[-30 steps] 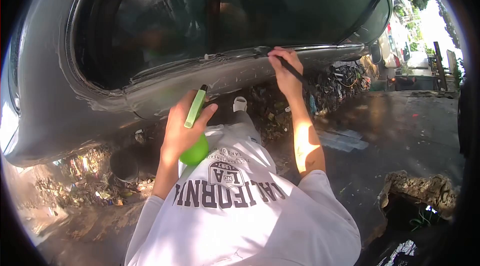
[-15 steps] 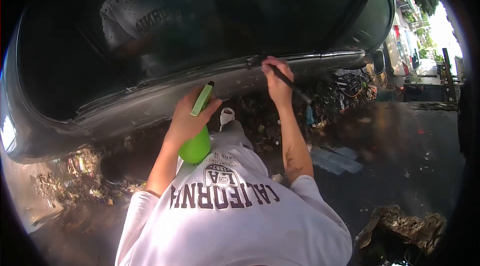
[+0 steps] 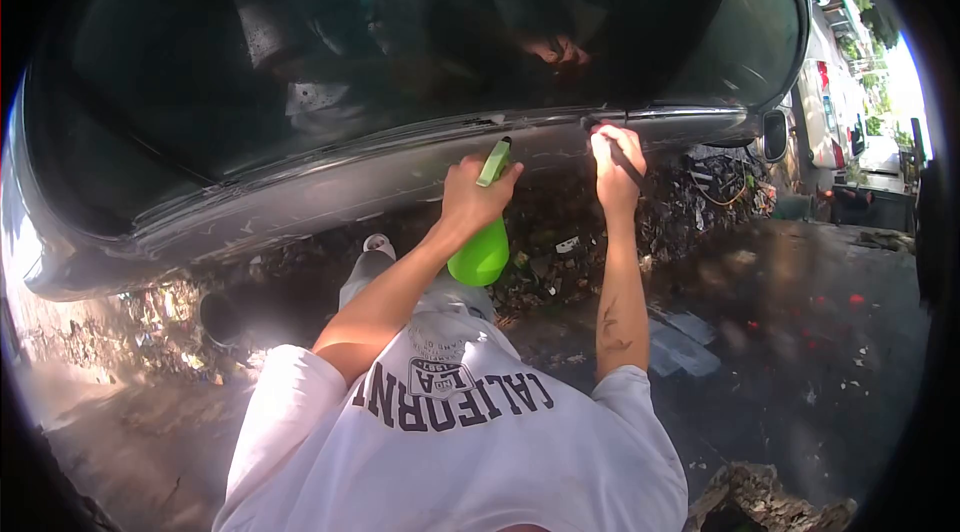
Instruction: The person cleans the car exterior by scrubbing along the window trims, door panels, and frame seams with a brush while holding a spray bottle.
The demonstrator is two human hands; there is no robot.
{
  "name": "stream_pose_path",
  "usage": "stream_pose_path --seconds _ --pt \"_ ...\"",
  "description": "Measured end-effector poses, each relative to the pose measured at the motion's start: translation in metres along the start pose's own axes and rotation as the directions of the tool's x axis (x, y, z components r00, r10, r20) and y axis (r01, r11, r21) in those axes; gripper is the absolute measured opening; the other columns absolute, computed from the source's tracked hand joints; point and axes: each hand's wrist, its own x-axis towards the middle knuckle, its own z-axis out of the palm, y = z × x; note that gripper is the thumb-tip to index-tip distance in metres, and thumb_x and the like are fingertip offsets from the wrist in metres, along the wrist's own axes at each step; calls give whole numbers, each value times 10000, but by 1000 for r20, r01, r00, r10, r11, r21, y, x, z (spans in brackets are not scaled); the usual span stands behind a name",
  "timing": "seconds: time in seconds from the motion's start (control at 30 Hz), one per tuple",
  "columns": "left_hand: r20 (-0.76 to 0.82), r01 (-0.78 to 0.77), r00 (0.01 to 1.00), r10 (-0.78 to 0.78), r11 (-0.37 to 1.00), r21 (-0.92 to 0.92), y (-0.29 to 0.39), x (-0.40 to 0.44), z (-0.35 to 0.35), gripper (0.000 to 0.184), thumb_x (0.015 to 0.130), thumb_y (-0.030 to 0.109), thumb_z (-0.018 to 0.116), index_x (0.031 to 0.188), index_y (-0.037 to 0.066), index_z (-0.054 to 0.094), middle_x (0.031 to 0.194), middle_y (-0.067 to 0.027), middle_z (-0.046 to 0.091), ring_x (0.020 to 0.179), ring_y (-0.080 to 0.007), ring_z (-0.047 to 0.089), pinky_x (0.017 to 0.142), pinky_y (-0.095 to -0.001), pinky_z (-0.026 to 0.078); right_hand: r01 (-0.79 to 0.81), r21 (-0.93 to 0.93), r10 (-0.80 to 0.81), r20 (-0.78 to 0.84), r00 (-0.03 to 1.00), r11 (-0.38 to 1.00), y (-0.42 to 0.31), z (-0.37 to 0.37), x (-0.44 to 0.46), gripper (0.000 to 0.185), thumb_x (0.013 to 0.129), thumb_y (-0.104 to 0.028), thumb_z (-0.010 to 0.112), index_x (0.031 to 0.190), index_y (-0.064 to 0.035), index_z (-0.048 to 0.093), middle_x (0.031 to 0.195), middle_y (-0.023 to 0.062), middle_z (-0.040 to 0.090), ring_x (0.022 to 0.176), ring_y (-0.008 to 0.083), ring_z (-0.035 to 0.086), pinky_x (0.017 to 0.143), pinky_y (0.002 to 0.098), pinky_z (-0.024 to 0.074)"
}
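Note:
My left hand is wrapped round the neck of a bright green spray bottle with a pale green trigger head, in front of the car's side. Between the fingers of my right hand is a dark-handled brush. Its dark tip is at the trim strip along the lower edge of the car window; whether the bristles touch it I cannot tell. Below the strip runs the grey door panel, with pale wet-looking streaks on it. The dark glass reflects my shirt and a hand.
A side mirror juts out at the right end of the car. Beyond it stands a white vehicle. Litter and leaves lie on the ground beside the car. A rough broken chunk sits at the lower right.
Both hands have moved right along the car, with the spray bottle and the brush still in them. The brush tip has shifted right along the trim strip. My body and view have moved too.

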Motion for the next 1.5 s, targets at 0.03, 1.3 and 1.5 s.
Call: stream_pose_path --seconds 0.03,1.3,1.5 --pt "23 -4 1000 5 1000 -13 -1 -2 -4 286 919 334 749 961 53 718 764 -87 720 699 -220 700 704 -374 539 -38 71 42 -58 997 997 11 -5 9 132 941 -95 734 1015 14 739 1020 119 723 914 201 698 844 311 551" --pt "54 -22 998 32 984 -177 -33 -155 -200 249 951 239 723 1071 31 656 1001 -68 740 785 -79 579 665 -247 469 -3 -258 -66 -260 963 966 36 19 -14 93 910 -29 704 986 -26 757 1031 159 707 972 298 688 844 398 557" --pt "49 18 999 -10 986 -167 3 -144 -135 269 939 255 740 1073 35 662 1018 -60 740 805 -75 574 674 -250 467 -16 234 35 -77 996 972 -10 73 -50 116 922 -121 741 979 -21 733 1001 167 698 921 295 690 837 379 538"
